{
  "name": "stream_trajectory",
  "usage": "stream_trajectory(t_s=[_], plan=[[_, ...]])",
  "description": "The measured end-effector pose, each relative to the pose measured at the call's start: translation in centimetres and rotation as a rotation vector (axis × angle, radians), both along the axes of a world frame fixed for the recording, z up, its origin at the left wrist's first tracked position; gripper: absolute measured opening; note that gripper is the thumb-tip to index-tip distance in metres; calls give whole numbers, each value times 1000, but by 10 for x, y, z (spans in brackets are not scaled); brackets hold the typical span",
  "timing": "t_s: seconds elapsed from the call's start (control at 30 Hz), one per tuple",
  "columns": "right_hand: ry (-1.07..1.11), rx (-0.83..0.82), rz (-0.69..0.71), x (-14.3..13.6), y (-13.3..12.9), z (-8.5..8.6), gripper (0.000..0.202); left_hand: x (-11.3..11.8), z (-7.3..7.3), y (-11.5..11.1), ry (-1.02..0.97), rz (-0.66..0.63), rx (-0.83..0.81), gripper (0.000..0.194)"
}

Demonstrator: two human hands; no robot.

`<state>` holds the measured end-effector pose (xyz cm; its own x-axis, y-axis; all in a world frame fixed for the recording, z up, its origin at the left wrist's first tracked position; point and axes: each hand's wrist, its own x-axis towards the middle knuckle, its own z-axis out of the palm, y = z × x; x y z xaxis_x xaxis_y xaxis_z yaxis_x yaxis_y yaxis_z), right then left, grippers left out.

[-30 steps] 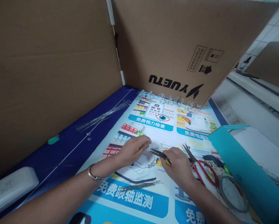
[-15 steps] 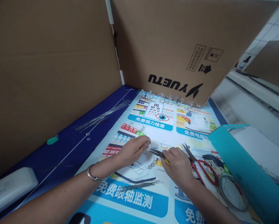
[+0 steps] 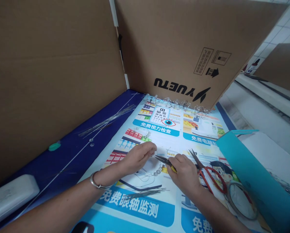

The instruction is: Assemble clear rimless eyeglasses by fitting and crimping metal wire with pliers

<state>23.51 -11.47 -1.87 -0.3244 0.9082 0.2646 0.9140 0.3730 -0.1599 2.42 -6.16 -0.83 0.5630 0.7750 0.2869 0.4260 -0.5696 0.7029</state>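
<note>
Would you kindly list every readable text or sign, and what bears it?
"YUETU" (upside down), arrow sign: cardboard panel
"免费视力检查": printed sheet
"E" signs: the sheet's eye chart
"免费眼轴监测": the sheet
"免费电脑…": the sheet; rest unclear
"免费…": the sheet; rest hidden
Too small or blurred: panel's small print, mark on white case

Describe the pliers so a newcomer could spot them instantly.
Find the cardboard panel printed YUETU, then look below it to the right hand. The pliers jut from its grip, dark tips towards the left hand. Unlike the red-handled scissors lying nearby, they show yellow on the handle.
</note>
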Motion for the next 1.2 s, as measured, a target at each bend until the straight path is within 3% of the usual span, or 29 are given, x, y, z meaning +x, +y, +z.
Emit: stream_trajectory(t_s=[0.9, 1.2], plan=[[139, -254, -31, 3, 6, 13, 15, -2, -2, 3, -63, -42, 64, 19], [175, -263, -42, 3, 8, 11, 14, 0, 4, 2, -63, -35, -55, 20]])
